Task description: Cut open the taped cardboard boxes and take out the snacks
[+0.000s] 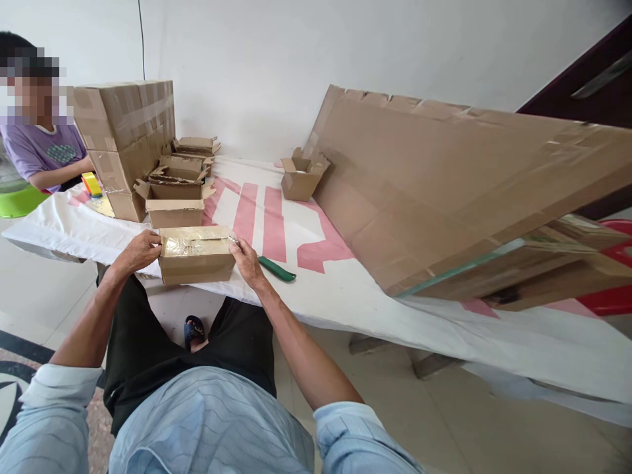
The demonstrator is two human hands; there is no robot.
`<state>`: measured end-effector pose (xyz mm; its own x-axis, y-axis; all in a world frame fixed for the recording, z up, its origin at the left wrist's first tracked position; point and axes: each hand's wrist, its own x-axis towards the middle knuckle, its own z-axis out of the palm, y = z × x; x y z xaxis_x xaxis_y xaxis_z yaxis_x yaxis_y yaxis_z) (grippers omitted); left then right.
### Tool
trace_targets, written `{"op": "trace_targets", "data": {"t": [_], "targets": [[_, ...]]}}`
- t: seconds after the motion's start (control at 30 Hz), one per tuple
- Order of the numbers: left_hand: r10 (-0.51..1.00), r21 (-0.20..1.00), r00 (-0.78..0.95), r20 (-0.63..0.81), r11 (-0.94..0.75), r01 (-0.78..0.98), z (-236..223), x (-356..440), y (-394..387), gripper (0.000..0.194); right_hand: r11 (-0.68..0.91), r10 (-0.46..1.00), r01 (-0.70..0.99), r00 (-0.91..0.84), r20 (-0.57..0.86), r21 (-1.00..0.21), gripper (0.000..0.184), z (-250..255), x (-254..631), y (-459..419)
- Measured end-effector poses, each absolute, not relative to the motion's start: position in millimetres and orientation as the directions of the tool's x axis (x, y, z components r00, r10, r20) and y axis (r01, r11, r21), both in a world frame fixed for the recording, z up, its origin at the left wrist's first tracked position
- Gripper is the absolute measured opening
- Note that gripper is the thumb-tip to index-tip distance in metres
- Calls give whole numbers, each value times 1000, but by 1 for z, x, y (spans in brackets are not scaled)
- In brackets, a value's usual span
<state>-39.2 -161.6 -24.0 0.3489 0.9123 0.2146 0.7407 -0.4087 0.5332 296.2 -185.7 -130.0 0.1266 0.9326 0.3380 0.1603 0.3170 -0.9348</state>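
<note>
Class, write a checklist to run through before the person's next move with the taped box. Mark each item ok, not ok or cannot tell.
1. Left hand at the box's left end: ok.
2. Right hand at its right end: ok.
3. Tape fully stuck down: cannot tell, it glares.
4. Green tool off the box: ok, beside the right hand.
5. Space behind free: not ok, an open box stands there.

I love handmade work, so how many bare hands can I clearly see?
2: the left hand at the taped box's left end, the right hand at its right end. The other person's hands can't be made out clearly near the stacked boxes.
</note>
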Motion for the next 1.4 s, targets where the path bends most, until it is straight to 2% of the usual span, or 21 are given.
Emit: {"op": "trace_targets", "data": {"t": [0.13,0.33,0.5,0.67,0.87,1.07,1.4], "targets": [[915,452,322,242,-400,797,-31,-40,-159,24,326,931,147,122,344,-934,58,-131,296,-185],[941,417,192,280,-299,858,-40,-38,-158,24,324,933,151,110,342,-934,54,-131,297,-186],[926,395,214,312,-331,857,-39,-35,-159,26,324,935,157,100,341,-933,55,-129,298,-186],[939,411,181,294,-295,863,-36,-35,-164,22,315,938,154,100,331,-937,51,-127,297,-187],[940,369,141,312,-256,893,-33,-30,-170,21,317,936,159,107,335,-935,51,-124,296,-189],[958,326,105,267,-192,925,-26,-27,-173,25,301,943,173,94,320,-938,52,-120,295,-191],[964,410,169,203,-240,880,-23,-34,-164,44,287,946,169,108,307,-943,68,-124,295,-189]]}}
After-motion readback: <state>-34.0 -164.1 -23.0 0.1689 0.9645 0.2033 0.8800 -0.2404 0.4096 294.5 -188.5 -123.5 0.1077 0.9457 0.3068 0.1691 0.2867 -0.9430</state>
